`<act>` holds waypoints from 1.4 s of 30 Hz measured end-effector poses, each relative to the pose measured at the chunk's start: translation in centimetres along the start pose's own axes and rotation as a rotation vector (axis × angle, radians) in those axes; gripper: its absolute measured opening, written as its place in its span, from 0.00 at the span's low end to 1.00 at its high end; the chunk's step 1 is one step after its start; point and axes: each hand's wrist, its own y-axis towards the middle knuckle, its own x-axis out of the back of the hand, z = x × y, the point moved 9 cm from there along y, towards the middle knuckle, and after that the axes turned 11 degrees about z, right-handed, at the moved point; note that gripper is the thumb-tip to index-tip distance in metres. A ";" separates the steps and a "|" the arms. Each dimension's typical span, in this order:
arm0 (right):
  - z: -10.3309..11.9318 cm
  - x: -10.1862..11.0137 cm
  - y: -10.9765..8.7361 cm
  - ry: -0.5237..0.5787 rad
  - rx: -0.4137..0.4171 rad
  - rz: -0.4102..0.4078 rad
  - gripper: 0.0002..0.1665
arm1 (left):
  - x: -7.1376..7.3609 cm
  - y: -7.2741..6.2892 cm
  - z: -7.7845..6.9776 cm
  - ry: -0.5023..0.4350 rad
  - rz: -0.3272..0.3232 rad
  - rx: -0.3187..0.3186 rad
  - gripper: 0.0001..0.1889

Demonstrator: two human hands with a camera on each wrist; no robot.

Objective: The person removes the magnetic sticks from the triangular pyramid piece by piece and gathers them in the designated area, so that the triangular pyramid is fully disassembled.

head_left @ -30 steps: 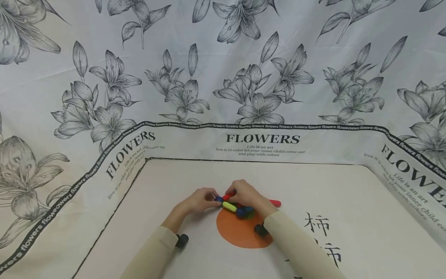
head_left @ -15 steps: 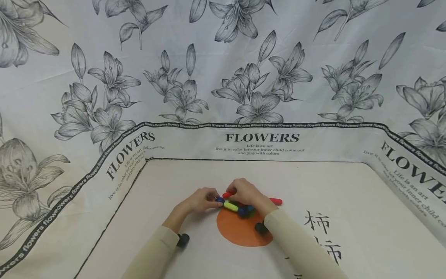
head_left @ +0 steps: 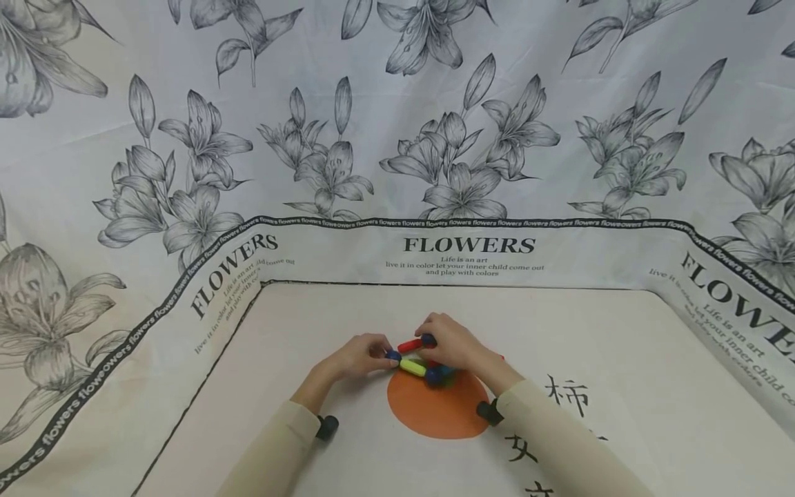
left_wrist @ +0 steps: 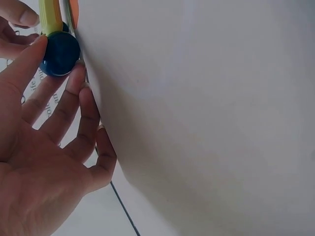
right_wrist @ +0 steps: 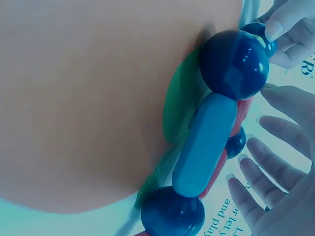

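In the head view, my left hand (head_left: 357,355) pinches a blue magnetic ball (head_left: 393,356) between thumb and fingers. A yellow rod (head_left: 413,368) joins that ball to a second blue ball (head_left: 433,376). My right hand (head_left: 456,342) is beside a further blue ball (head_left: 428,339) at the end of a red rod (head_left: 410,345). In the right wrist view, the right fingers (right_wrist: 270,162) extend loosely towards that small ball (right_wrist: 236,142), with no grip visible. A blue rod (right_wrist: 206,142) between two large balls stands before it, with green pieces (right_wrist: 182,98) behind.
The pieces lie over an orange circle (head_left: 435,414) printed on the pale table cover (head_left: 323,310). Black characters (head_left: 566,393) are printed to its right. Dark cylindrical devices (head_left: 327,427) sit at the wrists. A flowered curtain (head_left: 466,152) surrounds the table.
My right hand has shifted right and slightly away, uncovering the blue ball on the red rod. It has come off the red rod it held. The left hand keeps its hold on its ball.
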 end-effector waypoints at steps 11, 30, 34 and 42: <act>0.7 -1.3 -1.9 0.092 0.053 0.050 0.18 | -0.3 0.0 -0.1 0.015 0.003 -0.018 0.10; 0.9 -3.5 -1.0 0.061 0.025 0.041 0.06 | -0.3 0.2 0.5 0.036 0.007 0.010 0.15; 0.9 -3.3 -0.9 0.030 0.022 0.032 0.06 | -0.3 0.3 0.4 0.029 0.018 0.022 0.15; 0.9 -3.4 -0.8 -0.003 0.023 0.021 0.06 | -0.2 0.1 0.0 0.046 0.024 0.042 0.14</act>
